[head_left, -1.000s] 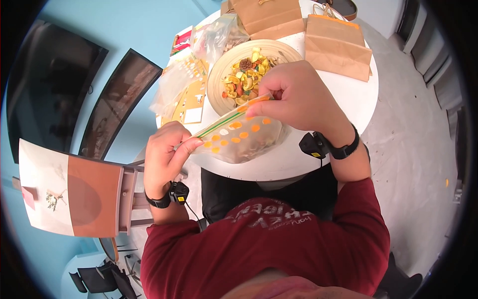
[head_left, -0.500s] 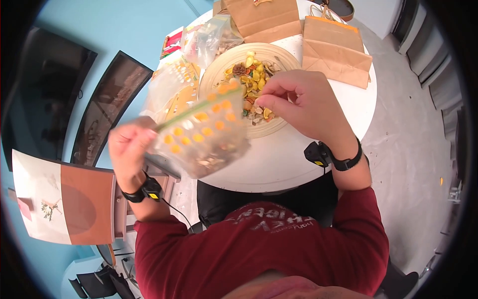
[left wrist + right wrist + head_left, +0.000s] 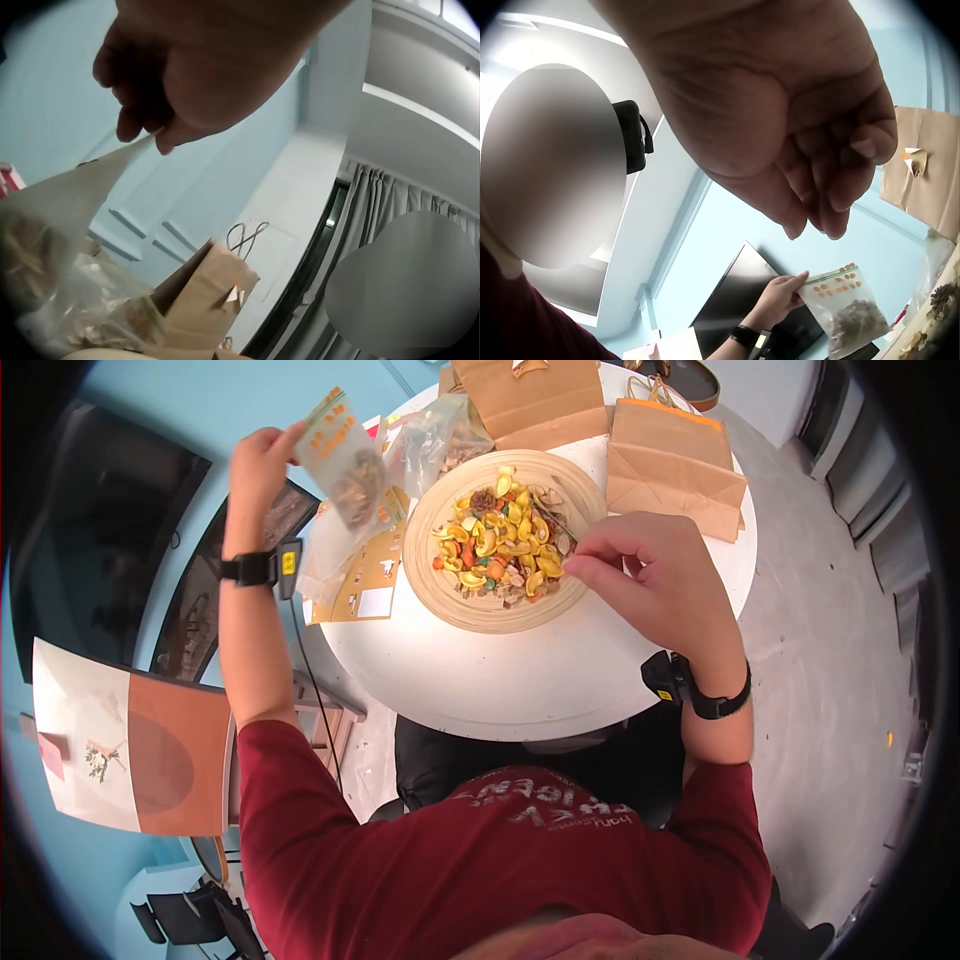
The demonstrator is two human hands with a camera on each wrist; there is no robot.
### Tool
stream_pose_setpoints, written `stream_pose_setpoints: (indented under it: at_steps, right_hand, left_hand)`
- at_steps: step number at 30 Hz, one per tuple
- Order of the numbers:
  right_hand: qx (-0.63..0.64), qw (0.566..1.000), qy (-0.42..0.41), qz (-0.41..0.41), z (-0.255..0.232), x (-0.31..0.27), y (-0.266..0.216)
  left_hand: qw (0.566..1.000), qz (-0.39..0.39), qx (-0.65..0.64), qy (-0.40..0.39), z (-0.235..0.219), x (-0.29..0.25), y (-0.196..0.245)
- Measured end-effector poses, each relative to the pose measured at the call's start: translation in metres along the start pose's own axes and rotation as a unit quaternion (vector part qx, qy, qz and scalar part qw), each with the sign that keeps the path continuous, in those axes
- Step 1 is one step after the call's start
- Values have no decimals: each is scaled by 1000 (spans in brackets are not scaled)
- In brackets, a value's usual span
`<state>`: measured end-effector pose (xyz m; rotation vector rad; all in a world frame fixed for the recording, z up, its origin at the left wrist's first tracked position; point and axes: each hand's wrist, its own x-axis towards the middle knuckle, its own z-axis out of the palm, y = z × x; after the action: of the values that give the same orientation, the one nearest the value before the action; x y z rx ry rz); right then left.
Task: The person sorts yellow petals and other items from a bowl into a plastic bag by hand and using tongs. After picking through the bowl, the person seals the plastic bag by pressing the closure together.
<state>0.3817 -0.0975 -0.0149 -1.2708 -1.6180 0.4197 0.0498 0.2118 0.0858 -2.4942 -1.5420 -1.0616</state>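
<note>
My left hand pinches a zip bag by its upper corner, raised over the far left of the table. The bag hangs tilted; it is see-through with orange dots, and brownish dried bits fill its lower part. My right hand hovers over the right edge of a round wooden plate. Its fingers curl loosely, thumb near the fingertips, and the right wrist view shows nothing between them. On the plate lies a heap of potpourri: yellow curled pieces, orange and green bits and a pine cone.
Two brown paper bags stand along the back of the white round table. Left of them sits a clear plastic bag with dried pieces. A brown printed sheet, partly under another plastic bag, lies at the table's left edge.
The right hand has let go of the zip bag's edge and drawn back to the right. My left hand has carried the bag left, then up and away to the far left.
</note>
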Motion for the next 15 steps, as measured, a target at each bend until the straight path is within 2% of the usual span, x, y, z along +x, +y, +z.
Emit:
stream_pose_setpoints:
  at_steps: [2, 4, 5, 6, 8, 9, 12, 13, 15]
  right_hand:
    - [-6, 1000, 7, -7, -4, -2, -1]
    - [-14, 1000, 11, -11, -9, -3, -2]
    - [-18, 1000, 12, -12, -12, -4, -3]
    - [-23, 1000, 12, -13, -13, -4, -3]
    - [-27, 999, 16, -18, -15, -5, -1]
    - [-29, 999, 17, -20, -16, -5, 0]
    - [-46, 997, 31, -54, -16, -5, 9]
    - [-41, 997, 34, -47, -17, -6, 9]
    - [-31, 998, 38, -35, -17, -6, 7]
  left_hand:
    - [989, 5, 123, -86, 29, 13, -8]
    - [970, -16, 174, -170, 56, 12, 1]
    - [966, -11, 200, -161, 71, 12, 1]
    - [959, 50, 263, -93, 86, 9, 2]
    - [909, 168, 378, 45, 112, 2, 7]
    - [909, 219, 346, 76, 114, -3, 23]
    - [871, 356, 336, 46, 127, 5, 39]
    - [888, 297, 348, -50, 134, 10, 50]
    - [886, 166, 360, -239, 146, 20, 84]
